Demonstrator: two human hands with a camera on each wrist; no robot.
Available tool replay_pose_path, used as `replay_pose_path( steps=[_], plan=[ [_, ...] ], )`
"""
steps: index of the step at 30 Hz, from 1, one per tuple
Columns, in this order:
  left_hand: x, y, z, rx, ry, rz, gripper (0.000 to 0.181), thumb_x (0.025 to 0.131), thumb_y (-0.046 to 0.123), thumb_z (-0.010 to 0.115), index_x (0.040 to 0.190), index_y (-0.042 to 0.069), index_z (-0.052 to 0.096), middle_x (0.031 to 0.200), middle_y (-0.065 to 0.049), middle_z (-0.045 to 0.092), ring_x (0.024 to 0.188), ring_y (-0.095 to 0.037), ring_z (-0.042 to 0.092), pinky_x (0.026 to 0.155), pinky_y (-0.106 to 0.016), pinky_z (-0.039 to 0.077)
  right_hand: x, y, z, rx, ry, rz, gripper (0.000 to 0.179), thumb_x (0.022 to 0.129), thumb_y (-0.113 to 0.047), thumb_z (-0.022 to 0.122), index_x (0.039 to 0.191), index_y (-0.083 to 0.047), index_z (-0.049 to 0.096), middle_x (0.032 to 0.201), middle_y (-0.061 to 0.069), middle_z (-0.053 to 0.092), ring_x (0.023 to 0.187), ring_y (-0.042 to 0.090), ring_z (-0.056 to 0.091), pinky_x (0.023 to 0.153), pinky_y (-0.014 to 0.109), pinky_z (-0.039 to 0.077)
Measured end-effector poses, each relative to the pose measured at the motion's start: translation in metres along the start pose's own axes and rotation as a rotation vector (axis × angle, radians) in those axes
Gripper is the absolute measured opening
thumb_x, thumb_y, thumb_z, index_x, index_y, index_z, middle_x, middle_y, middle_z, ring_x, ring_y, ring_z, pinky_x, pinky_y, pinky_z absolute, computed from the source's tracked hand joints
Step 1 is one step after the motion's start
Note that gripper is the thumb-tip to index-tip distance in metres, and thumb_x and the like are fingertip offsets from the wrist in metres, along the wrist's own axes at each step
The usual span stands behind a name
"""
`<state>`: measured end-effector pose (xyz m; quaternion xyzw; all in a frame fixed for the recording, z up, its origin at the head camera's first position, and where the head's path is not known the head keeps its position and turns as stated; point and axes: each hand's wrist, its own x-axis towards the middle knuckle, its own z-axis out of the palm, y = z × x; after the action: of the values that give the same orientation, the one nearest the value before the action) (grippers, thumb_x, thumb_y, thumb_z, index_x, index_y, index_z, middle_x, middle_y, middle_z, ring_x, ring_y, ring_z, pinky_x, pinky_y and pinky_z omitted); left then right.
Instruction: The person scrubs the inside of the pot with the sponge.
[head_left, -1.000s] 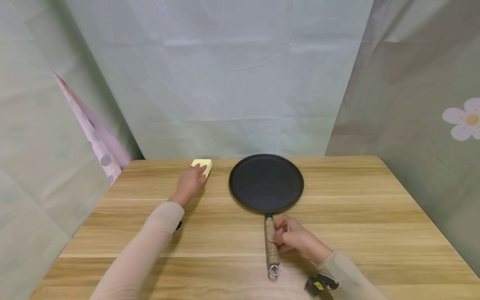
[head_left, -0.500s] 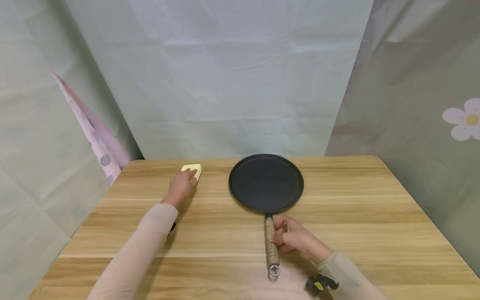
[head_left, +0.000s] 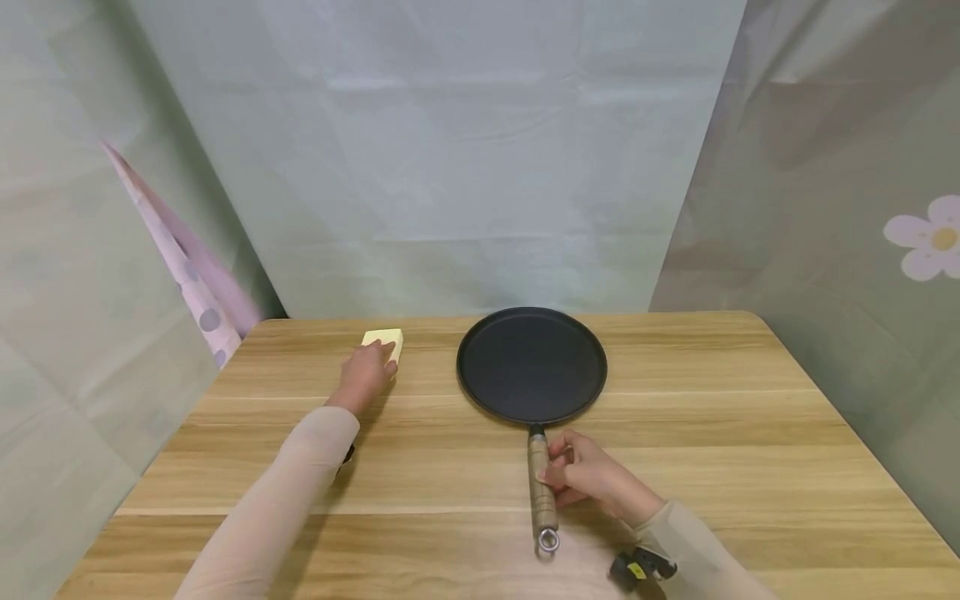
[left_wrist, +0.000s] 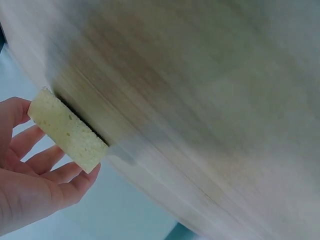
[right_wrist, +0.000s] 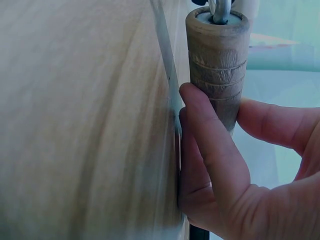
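Observation:
My left hand [head_left: 364, 375] grips a pale yellow sponge [head_left: 384, 337] near the table's far left edge. In the left wrist view, thumb and fingers curl about the sponge [left_wrist: 67, 130], whose pitted side faces the camera. A dark line runs along its underside at the wood; whether it is shadow or a second layer, I cannot tell. Right of it lies a flat black round pan [head_left: 532, 365] with a wooden handle [head_left: 542, 492] pointing toward me. My right hand [head_left: 592, 477] pinches that handle between thumb and fingers from its right side.
A light wood-grain table [head_left: 450, 475] carries both things. Pale green cloth [head_left: 480, 150] hangs behind and along both sides, close to the table's edges. A metal hanging ring [head_left: 549, 541] ends the handle. Wrist cameras sit on both sleeves.
The left hand has slid the sponge left and slightly toward me, mostly in the first half second. The right hand and the pan hold their place.

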<state>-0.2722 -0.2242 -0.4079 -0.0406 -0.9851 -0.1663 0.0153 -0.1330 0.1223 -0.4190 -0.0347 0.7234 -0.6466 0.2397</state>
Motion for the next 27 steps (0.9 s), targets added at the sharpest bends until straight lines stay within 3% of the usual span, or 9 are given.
replay_pose_path(
  steps=[11, 19, 24, 27],
  plan=[
    [-0.001, 0.000, 0.007, -0.008, -0.024, -0.033, 0.052, 0.094, 0.013, 0.052, 0.142, -0.002, 0.041, 0.147, -0.031, 0.032, 0.131, -0.057, 0.028, 0.097, -0.070, 0.031, -0.001, 0.001, 0.001, -0.015, 0.002, 0.010, 0.037, 0.082, 0.003, 0.064, 0.109, 0.010, 0.040, 0.087, 0.014, 0.053, 0.066, 0.021, 0.059, 0.063, 0.039, 0.057],
    [-0.003, 0.010, 0.007, 0.053, -0.014, -0.033, 0.055, 0.095, 0.017, 0.053, 0.142, -0.007, 0.039, 0.143, -0.034, 0.036, 0.130, -0.054, 0.034, 0.099, -0.068, 0.031, 0.000, 0.003, -0.002, -0.045, -0.023, -0.010, 0.037, 0.086, 0.000, 0.063, 0.113, 0.013, 0.041, 0.089, 0.015, 0.055, 0.068, 0.020, 0.060, 0.066, 0.040, 0.058],
    [-0.004, 0.031, 0.002, -0.059, 0.016, -0.042, 0.051, 0.095, 0.018, 0.052, 0.138, -0.009, 0.044, 0.139, -0.033, 0.043, 0.124, -0.052, 0.042, 0.097, -0.065, 0.034, 0.002, 0.003, -0.010, -0.064, -0.008, -0.043, 0.037, 0.090, -0.004, 0.061, 0.116, 0.017, 0.044, 0.095, 0.019, 0.057, 0.074, 0.020, 0.063, 0.070, 0.039, 0.057],
    [-0.008, 0.044, -0.003, -0.153, 0.055, -0.023, 0.050, 0.096, 0.018, 0.052, 0.136, -0.010, 0.045, 0.136, -0.032, 0.046, 0.121, -0.050, 0.046, 0.095, -0.062, 0.038, 0.001, -0.004, -0.018, -0.092, 0.042, -0.080, 0.039, 0.091, -0.005, 0.059, 0.119, 0.019, 0.046, 0.099, 0.022, 0.058, 0.077, 0.024, 0.065, 0.073, 0.038, 0.057]
  ],
)
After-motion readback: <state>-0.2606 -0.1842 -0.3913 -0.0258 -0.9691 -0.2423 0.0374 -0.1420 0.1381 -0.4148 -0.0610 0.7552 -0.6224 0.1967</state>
